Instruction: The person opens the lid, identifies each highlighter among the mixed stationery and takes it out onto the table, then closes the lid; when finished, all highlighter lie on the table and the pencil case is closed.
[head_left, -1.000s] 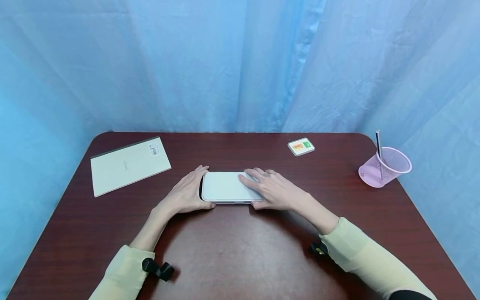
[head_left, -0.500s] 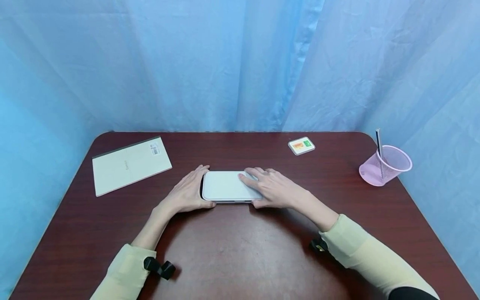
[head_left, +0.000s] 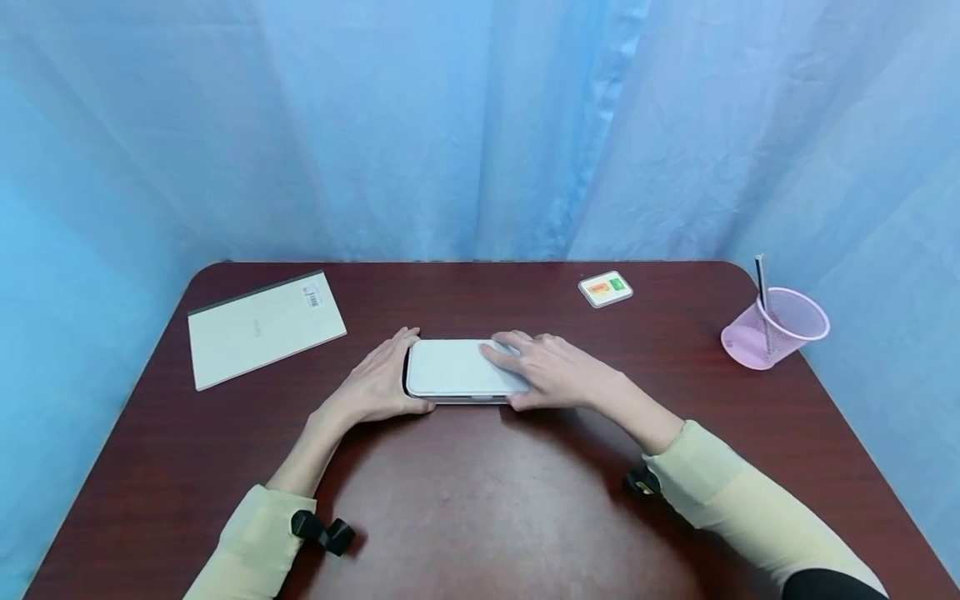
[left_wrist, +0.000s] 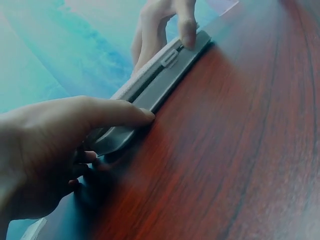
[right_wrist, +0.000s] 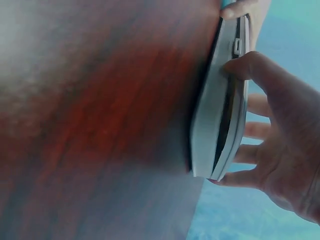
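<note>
A white hard pencil case (head_left: 453, 368) with rounded corners lies at the middle of the table. My left hand (head_left: 377, 381) grips its left end, the thumb along the front side and the fingers at the back. My right hand (head_left: 558, 372) holds the right part, with a finger over the lid and the thumb at the front seam. In the right wrist view a dark gap runs between lid and base of the case (right_wrist: 207, 125). A small clasp (left_wrist: 170, 58) shows on the front side in the left wrist view.
A white notebook (head_left: 262, 333) lies at the back left of the dark red table (head_left: 472, 500). Farther back right is a small white card-like case (head_left: 605, 289) with orange and green marks. A pink mesh pen cup (head_left: 772, 329) with a pen leans near the right edge.
Both hands keep their hold on the pencil case. The front edge of its lid stands slightly higher above the base than before. The whole head view has shifted a little.
</note>
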